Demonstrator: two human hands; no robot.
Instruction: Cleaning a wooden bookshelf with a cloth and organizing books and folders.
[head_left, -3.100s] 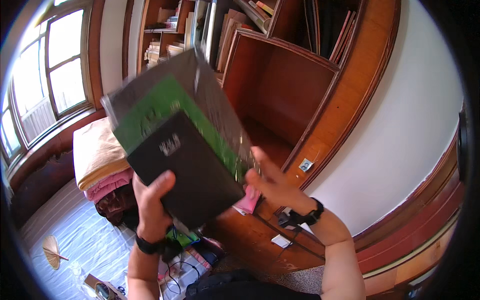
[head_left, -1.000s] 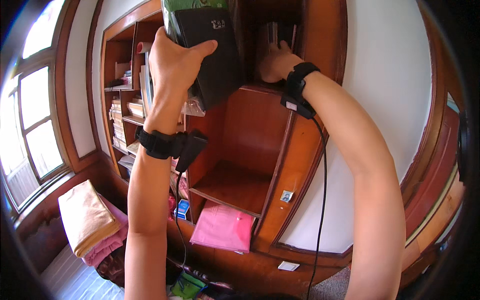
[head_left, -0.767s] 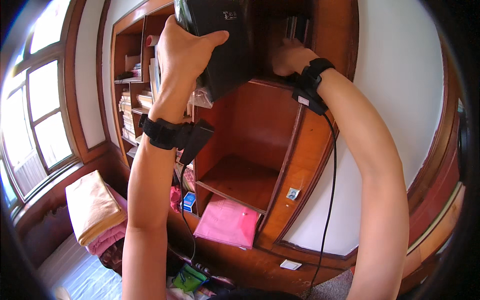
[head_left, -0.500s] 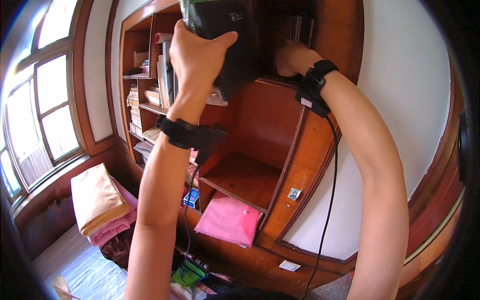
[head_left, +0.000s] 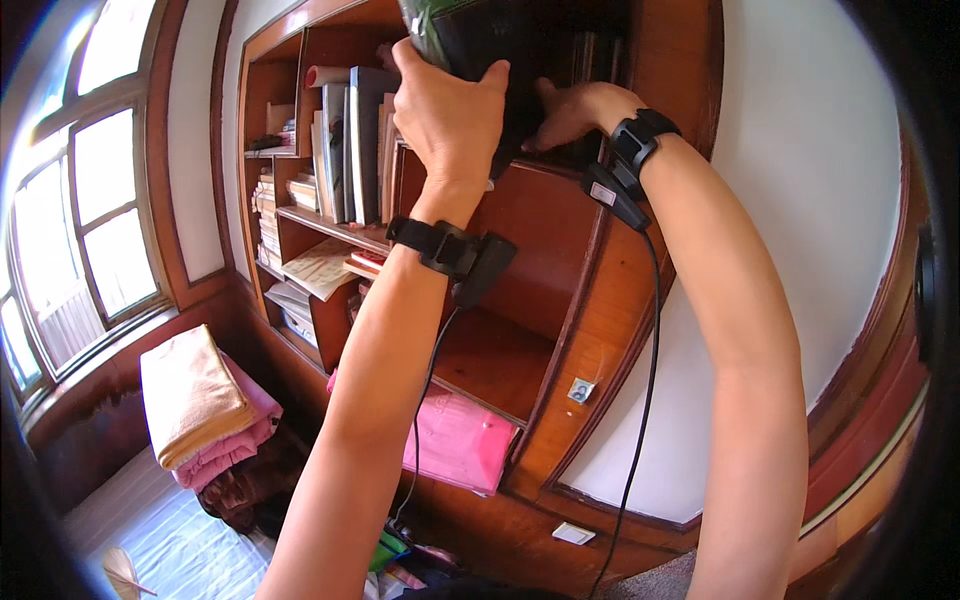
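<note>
At the top of the view my left hand [head_left: 450, 115] grips a dark, flat, book-like object [head_left: 495, 50], with its thumb along the front. Clear plastic with green in it [head_left: 425, 30] shows at that object's left edge. My right hand [head_left: 585, 108] is at the upper shelf compartment, close to the dark object's right side. Its thumb and fingers are apart; whether they touch the object I cannot tell in the shadow. Upright dark items [head_left: 597, 60] stand in the compartment behind the right hand. Both wrists wear black straps with cabled boxes.
The wooden shelf unit [head_left: 575, 290] holds upright books and folders [head_left: 357, 145] at the left and a pink folder [head_left: 455, 440] low down. Folded towels [head_left: 195, 395] are stacked near the window [head_left: 105, 200]. Black cables [head_left: 645, 400] hang from both wrists. A white wall [head_left: 800, 180] is at the right.
My left hand has moved right with the dark object, uncovering the books on the left. My right hand's fingers have come out of the compartment's shadow, toward the object.
</note>
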